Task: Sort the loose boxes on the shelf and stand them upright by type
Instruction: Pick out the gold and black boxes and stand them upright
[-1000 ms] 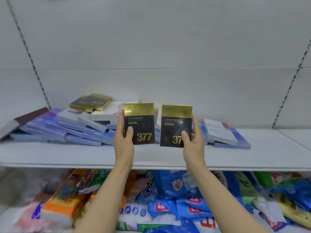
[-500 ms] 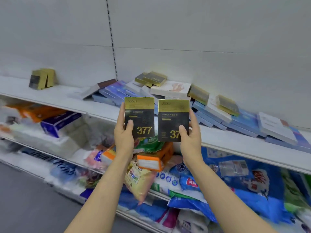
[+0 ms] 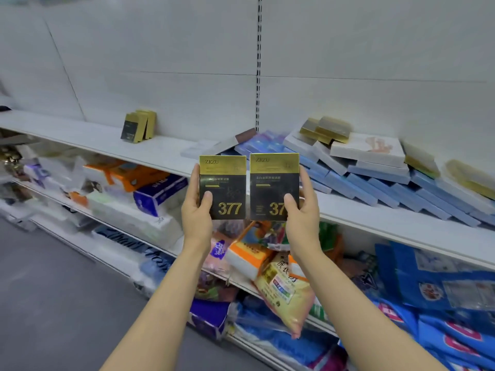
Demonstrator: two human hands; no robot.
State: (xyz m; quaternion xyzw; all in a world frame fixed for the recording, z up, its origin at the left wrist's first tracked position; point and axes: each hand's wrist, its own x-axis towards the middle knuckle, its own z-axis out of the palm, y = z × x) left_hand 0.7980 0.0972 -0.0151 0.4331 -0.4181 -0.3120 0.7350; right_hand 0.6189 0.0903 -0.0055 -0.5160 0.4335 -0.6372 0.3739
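The left hand (image 3: 197,212) grips one black-and-gold box (image 3: 222,187) by its lower left edge, thumb on the face; the right hand (image 3: 302,214) pinches a matching second box (image 3: 274,186) at its lower right corner. Both boxes are upright in the air, side by side, in front of the shelf (image 3: 171,156). They look light, stiff and glossy, so probably slippery; holding across the side edges seems safest. At about ten o'clock from the hands, a few like boxes (image 3: 138,126) already stand upright. At two o'clock lies the loose pile (image 3: 375,167) of blue, white and gold boxes.
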